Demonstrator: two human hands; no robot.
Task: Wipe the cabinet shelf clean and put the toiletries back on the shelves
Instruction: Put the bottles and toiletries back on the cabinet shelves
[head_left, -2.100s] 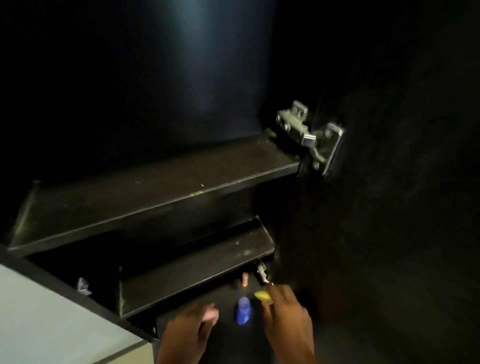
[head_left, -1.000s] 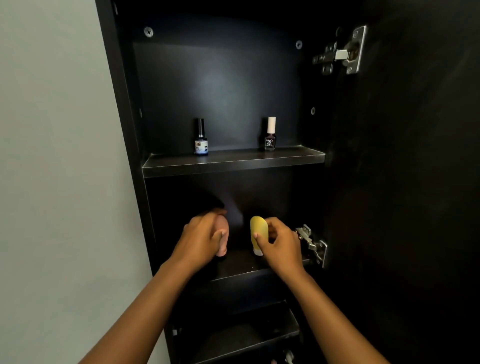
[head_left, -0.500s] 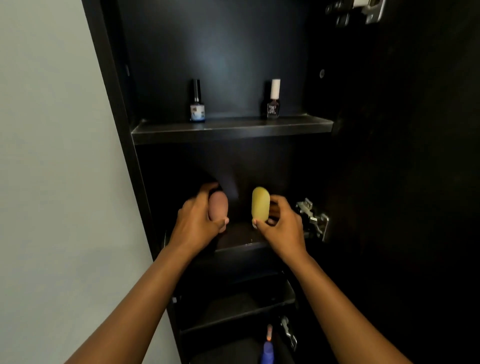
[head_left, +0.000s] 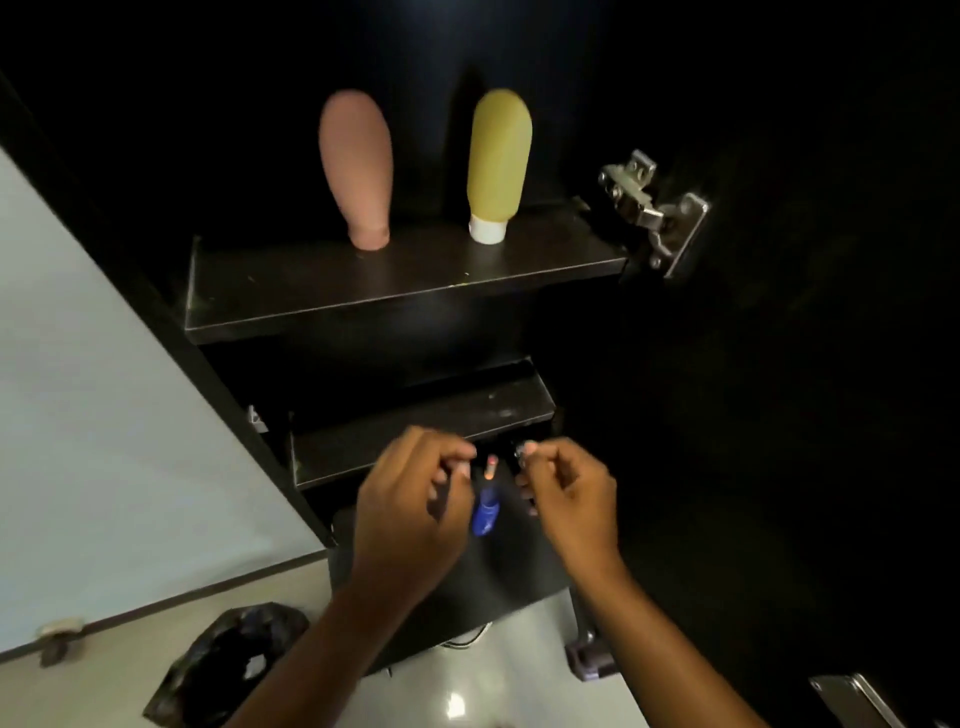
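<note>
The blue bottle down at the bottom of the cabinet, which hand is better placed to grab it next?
Probably the left hand: its curled fingers sit right beside the blue bottle, nearly touching it. The right hand hovers farther off to the other side. Both look empty.

blue bottle (head_left: 485, 512) half hidden behind left hand (head_left: 410, 512) (grip unclear); bin bag (head_left: 228, 665) cut off.

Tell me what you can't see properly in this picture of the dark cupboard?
- Blue bottle, head view: the left hand covers its side; label unreadable.
- Small orange-tipped item: too small and dim to identify.
- Right hand: fingertips blurred; holding anything unclear.
- Cupboard back wall, behind the pink bottle and yellow bottle: lost in darkness.
- Black bag on the floor: contents hidden.
</note>
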